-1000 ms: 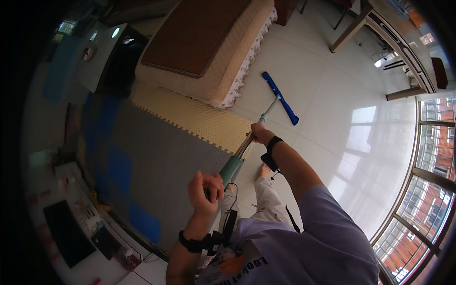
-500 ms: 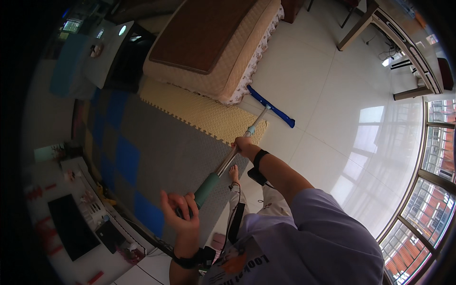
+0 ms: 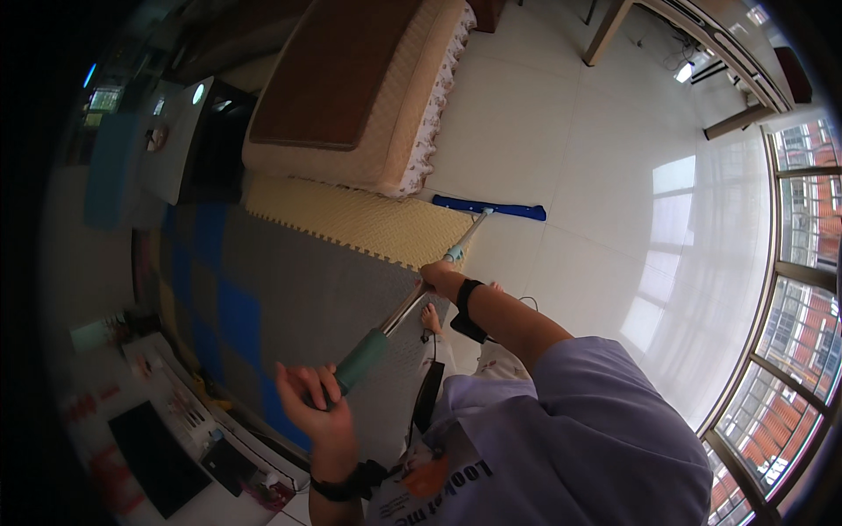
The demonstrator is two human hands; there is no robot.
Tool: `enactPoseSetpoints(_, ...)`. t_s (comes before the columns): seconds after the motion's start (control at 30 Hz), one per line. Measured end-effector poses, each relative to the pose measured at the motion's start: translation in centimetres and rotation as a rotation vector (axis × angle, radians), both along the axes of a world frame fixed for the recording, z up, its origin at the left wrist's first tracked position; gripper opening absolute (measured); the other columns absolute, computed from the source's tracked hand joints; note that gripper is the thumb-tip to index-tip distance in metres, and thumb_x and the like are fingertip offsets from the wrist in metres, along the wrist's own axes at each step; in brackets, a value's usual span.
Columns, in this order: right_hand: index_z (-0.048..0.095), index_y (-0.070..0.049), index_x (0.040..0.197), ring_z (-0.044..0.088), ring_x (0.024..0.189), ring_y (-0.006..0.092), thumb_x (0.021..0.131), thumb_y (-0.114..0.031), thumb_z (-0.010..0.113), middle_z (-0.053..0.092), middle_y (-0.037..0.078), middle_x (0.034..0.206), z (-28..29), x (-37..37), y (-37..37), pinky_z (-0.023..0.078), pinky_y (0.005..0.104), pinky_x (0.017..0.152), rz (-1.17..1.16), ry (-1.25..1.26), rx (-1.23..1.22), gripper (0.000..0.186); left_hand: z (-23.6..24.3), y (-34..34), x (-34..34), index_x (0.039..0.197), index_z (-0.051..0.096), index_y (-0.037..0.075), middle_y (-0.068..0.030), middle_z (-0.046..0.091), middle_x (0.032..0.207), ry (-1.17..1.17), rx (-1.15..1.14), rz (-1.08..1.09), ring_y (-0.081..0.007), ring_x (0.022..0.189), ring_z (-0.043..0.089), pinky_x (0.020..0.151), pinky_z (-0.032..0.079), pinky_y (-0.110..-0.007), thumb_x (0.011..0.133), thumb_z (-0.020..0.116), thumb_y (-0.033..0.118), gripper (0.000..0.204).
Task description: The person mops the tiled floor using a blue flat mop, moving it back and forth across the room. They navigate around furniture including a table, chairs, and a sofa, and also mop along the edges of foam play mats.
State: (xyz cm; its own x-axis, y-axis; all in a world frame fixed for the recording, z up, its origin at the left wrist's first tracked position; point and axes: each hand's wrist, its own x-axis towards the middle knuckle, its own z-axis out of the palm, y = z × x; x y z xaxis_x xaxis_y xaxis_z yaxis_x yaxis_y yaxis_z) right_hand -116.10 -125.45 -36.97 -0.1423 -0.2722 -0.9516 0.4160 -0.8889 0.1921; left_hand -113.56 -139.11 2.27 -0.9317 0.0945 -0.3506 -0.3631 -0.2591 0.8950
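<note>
A flat mop (image 3: 399, 310) with a metal pole and green grip slants across in front of me. My right hand (image 3: 438, 275) is wrapped round the pole below its pale blue collar. At the top end of the green grip (image 3: 363, 355) my left hand (image 3: 314, 399) is closed, its fingers loosely curled against the end. The blue mop head (image 3: 517, 211) lies flat on the pale tiled floor (image 3: 596, 228), just off the bed's near corner. Its left end is beside the cream foam mat (image 3: 351, 219).
A bed (image 3: 386, 167) with a brown cover and frilled skirt stands ahead. Grey and blue mats (image 3: 298, 263) spread left, beside a desk (image 3: 158, 359) with a dark monitor (image 3: 158, 456). A wooden table (image 3: 610, 35) is at far right, near barred windows (image 3: 794, 316).
The mop head has turned from a slant to nearly level and swung slightly. Both hands have shifted a little left in view, still on the mop, as the view itself moved.
</note>
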Motion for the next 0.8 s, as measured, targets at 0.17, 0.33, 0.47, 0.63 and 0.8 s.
enactPoseSetpoints(0.17,0.048,0.000,0.090,0.058,0.052,0.0232,0.089,-0.042,0.028,0.060,0.013,0.071,1.5,2.3,1.0,0.049,0.0353,0.046,-0.111,0.052,0.118,0.047,0.7,1.5,-1.5,0.063,0.054,0.014,0.0019,0.027,0.039,0.007,0.031,-0.122,-0.0128,0.037,0.033,0.071,0.039,-0.032,0.094,0.040,0.032,0.039)
enactPoseSetpoints(0.33,0.047,0.002,0.093,0.063,0.067,0.0244,0.086,-0.018,0.041,0.061,0.015,0.079,3.5,5.5,2.9,0.052,0.0356,0.052,-0.230,0.137,0.231,0.022,1.2,4.4,-1.7,0.062,0.053,0.014,0.0020,0.026,0.038,-0.022,-0.007,-0.227,-0.0128,0.036,0.033,0.070,0.038,-0.031,0.094,0.037,0.035,0.041)
enactPoseSetpoints(0.47,0.049,0.003,0.094,0.066,0.076,0.0233,0.086,-0.005,0.047,0.063,0.014,0.085,5.3,7.0,4.3,0.053,0.0338,0.055,-0.247,0.168,0.284,0.011,1.9,6.6,-1.9,0.063,0.053,0.014,0.0020,0.026,0.038,-0.021,-0.004,-0.350,-0.0129,0.036,0.032,0.071,0.038,-0.030,0.094,0.036,0.035,0.042)
enactPoseSetpoints(0.63,0.045,0.004,0.099,0.066,0.076,0.0242,0.085,-0.003,0.046,0.063,0.016,0.090,7.2,7.7,4.8,0.054,0.0325,0.054,-0.341,0.121,0.281,0.015,1.7,7.3,-3.2,0.063,0.052,0.012,0.0016,0.025,0.038,-0.006,0.054,-0.536,-0.0135,0.036,0.032,0.068,0.037,-0.030,0.095,0.034,0.035,0.043)
enactPoseSetpoints(0.8,0.042,0.003,0.102,0.066,0.073,0.0242,0.084,-0.003,0.046,0.062,0.016,0.086,6.6,7.6,1.5,0.055,0.0329,0.055,-0.440,0.098,0.306,0.019,0.9,4.6,-5.7,0.063,0.051,0.011,0.0012,0.024,0.038,-0.067,0.059,-0.650,-0.0144,0.035,0.031,0.065,0.037,-0.030,0.095,0.035,0.035,0.042)
